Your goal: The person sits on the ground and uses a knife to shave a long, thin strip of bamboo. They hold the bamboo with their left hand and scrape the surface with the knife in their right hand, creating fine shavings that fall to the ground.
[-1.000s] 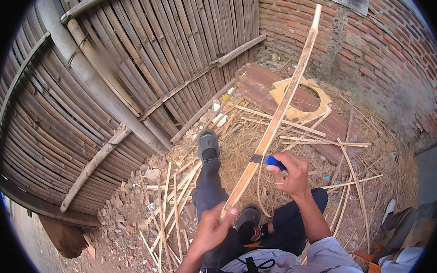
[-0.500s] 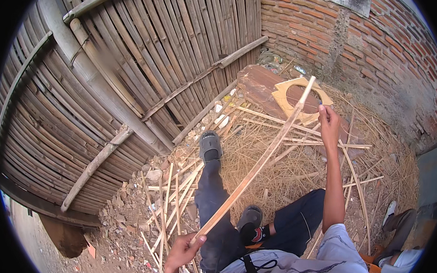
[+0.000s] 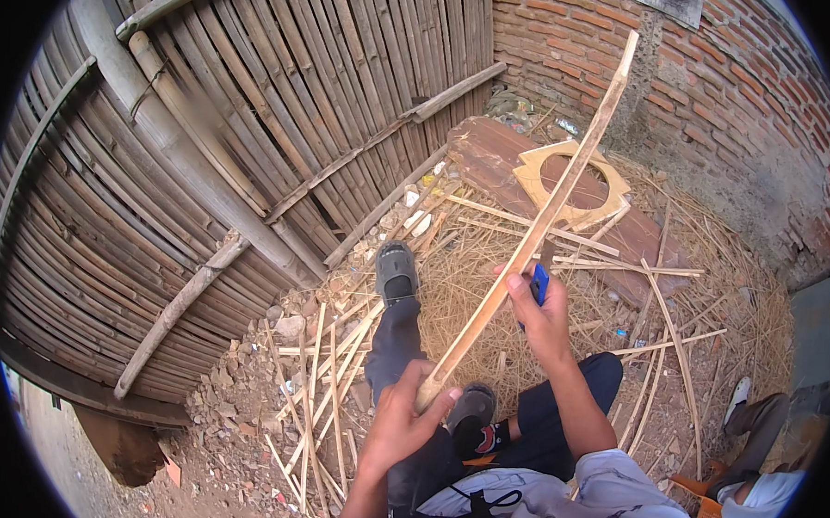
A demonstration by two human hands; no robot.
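Observation:
A long split bamboo strip [image 3: 557, 196] slants up and away from me, its pale inner face showing and a node near its far end. My left hand [image 3: 406, 416] is closed round the strip's near end, above my left thigh. Partway up the strip, my right hand [image 3: 544, 320] is closed on a blue-handled knife [image 3: 539, 285], with thumb and fingers also against the strip. A short dark part of the knife shows beside the strip; the rest is hidden by the hand.
A reddish-brown board [image 3: 489, 160] bears a pale wooden piece with a round hole [image 3: 530, 176]. Bamboo strips [image 3: 331, 376] and straw-like shavings [image 3: 488, 290] litter the ground. A bamboo fence [image 3: 282, 114] and brick wall [image 3: 718, 115] meet ahead. Another person's leg [image 3: 755, 431] is at the right.
The bamboo strip has shifted up and away, its far end now before the brick wall. My right hand has come down and left onto the strip, and the blue-handled knife now shows in it.

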